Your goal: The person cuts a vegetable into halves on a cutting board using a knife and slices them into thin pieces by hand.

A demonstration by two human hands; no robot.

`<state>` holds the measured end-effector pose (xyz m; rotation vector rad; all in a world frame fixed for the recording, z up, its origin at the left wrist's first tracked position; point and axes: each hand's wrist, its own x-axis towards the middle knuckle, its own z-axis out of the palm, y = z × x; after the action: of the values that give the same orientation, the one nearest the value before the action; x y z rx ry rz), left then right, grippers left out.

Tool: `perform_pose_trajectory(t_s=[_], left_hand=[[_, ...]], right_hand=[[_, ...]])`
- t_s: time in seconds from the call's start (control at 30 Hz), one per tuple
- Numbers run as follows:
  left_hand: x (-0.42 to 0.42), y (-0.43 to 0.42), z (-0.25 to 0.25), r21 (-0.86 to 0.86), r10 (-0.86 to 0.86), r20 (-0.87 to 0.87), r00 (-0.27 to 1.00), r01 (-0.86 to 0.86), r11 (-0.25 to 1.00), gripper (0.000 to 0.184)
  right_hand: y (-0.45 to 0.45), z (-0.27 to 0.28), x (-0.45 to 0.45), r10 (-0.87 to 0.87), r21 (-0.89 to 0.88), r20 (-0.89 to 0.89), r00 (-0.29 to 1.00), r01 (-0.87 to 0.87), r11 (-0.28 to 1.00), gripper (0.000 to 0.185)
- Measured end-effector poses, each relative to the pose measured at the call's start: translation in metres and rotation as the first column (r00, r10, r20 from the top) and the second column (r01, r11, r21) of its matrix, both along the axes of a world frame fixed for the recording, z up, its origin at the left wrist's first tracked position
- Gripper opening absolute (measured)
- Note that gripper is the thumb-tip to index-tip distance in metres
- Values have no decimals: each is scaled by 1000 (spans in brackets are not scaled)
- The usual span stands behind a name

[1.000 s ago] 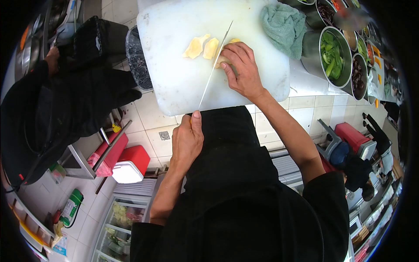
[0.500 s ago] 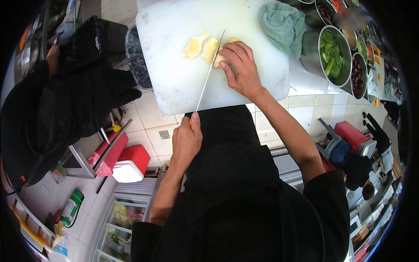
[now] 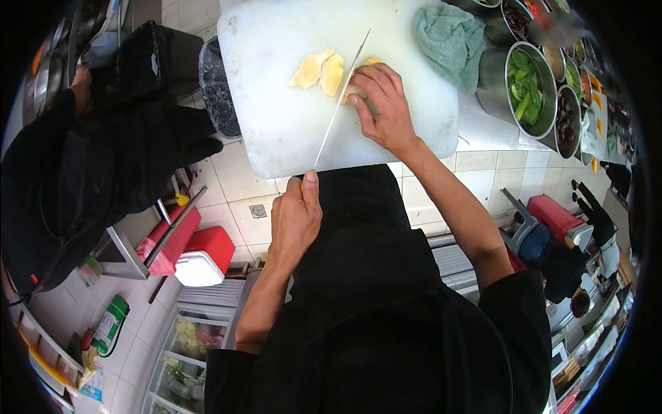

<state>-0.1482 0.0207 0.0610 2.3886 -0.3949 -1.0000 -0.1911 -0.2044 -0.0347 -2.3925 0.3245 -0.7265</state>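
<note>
My left hand (image 3: pixel 295 219) is closed around the handle of a long thin knife (image 3: pixel 336 114), whose blade slants up across the white cutting board (image 3: pixel 262 131). Beside the blade, on its right, my right hand (image 3: pixel 384 109) has curled fingers pressing a pale yellow root piece (image 3: pixel 349 92), ginger by its look, partly hidden under the fingers. Two yellow slices (image 3: pixel 332 74) (image 3: pixel 307 72) lie touching left of the blade. Another yellow bit (image 3: pixel 372 61) shows just above my right fingertips.
A green cloth (image 3: pixel 452 43) lies at the board's upper right corner, by a metal pot (image 3: pixel 493 96) of green leaves and several other containers. A black-lined bin (image 3: pixel 217 90) stands left of the board. One person (image 3: pixel 83 165) is at the left, others far right.
The knife first came down and left against the root piece, then moved back up and right. The right-hand slice now touches the left one. My right hand has barely moved.
</note>
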Motion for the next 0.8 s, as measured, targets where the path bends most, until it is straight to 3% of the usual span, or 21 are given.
perform_pose_trajectory(t_s=[0.33,0.5,0.8], left_hand=[[-18,45,20,196,15,-79,997,0,981,56],[-12,24,-25,81,-80,114,990,71,994,55],[-1,4,-3,27,-4,22,1000,3,1000,58]], right_hand=[[1,0,-1,7,47,-16,1000,-6,999,28],[-1,-2,-1,4,25,5,1000,-4,1000,27],[-1,-1,0,1,17,9,1000,-1,1000,31]])
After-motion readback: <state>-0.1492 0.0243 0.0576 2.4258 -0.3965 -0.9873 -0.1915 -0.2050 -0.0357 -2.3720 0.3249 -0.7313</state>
